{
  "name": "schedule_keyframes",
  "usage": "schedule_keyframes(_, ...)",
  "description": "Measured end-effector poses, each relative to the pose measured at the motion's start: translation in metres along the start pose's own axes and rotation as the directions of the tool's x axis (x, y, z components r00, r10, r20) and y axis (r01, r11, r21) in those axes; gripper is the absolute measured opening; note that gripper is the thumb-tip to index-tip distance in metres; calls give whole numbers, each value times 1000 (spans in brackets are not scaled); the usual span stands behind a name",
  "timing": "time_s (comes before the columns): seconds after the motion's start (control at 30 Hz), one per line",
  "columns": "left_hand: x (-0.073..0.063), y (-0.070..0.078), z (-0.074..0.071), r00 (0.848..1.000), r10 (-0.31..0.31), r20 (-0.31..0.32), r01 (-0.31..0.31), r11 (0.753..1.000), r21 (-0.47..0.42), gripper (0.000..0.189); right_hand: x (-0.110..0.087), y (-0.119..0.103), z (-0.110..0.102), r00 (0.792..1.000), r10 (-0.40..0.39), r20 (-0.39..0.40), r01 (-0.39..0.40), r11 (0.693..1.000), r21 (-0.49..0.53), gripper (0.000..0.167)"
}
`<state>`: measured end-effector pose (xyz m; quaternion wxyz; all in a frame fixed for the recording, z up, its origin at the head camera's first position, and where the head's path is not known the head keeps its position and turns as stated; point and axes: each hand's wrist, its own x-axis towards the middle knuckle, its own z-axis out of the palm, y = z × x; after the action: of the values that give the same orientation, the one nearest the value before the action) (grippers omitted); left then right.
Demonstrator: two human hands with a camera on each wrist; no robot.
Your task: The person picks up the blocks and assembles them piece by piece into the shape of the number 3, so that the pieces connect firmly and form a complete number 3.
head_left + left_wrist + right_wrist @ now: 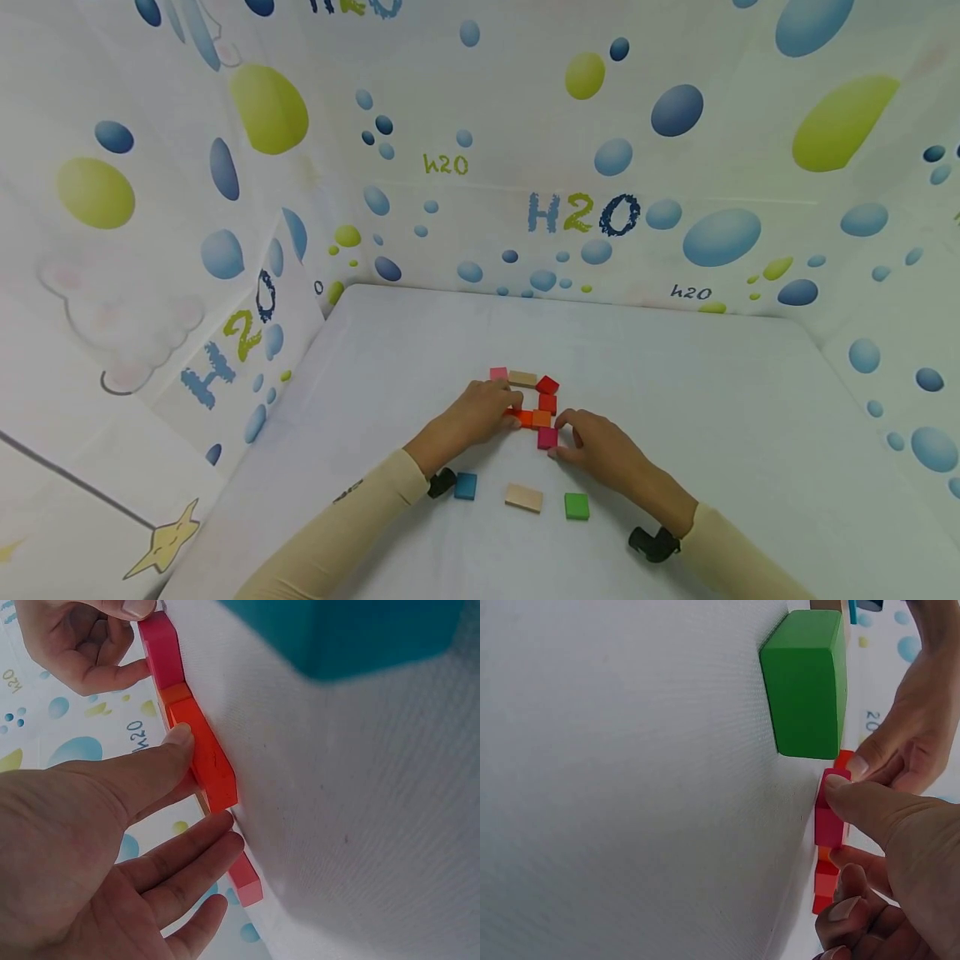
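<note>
White across its whole top, the bench (712,400) is set with small blocks. Near its middle, a crimson block (547,438) is pinched narrowly between the thumb and index finger of the right hand (611,450). By the left hand (476,414) an orange-red block (208,761) is gripped between thumb and index finger, the remaining fingers (191,851) being held apart from it. Against the orange-red block, an orange block (542,419) is seen, just beyond the crimson one. Farther off, a red block (547,405), a tilted red block (548,385), a wooden block (522,379) and a pink block (498,373) are placed. Nearer the person, a blue block (466,486), a second wooden block (523,497) and a green block (577,507) are spaced out.
</note>
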<state>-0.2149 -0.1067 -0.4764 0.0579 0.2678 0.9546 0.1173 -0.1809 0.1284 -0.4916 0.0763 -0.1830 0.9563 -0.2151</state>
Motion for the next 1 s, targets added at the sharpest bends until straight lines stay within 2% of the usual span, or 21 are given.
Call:
schedule_keyframes(0.6,2,0,2,1000,-7,8,7,1000,19,24,-2,-1,-3,999,49,19,-49,999,8,42)
schedule_keyframes(0.77,4,-1,4,1000,11,-2,-11,999,44,22,-7,0,-10,998,54,16,-54,998,10,39)
schedule_keyframes(1.0,4,-1,3,1000,8,-1,-8,999,33,22,-18,0,-23,997,63,51,-63,998,-5,34)
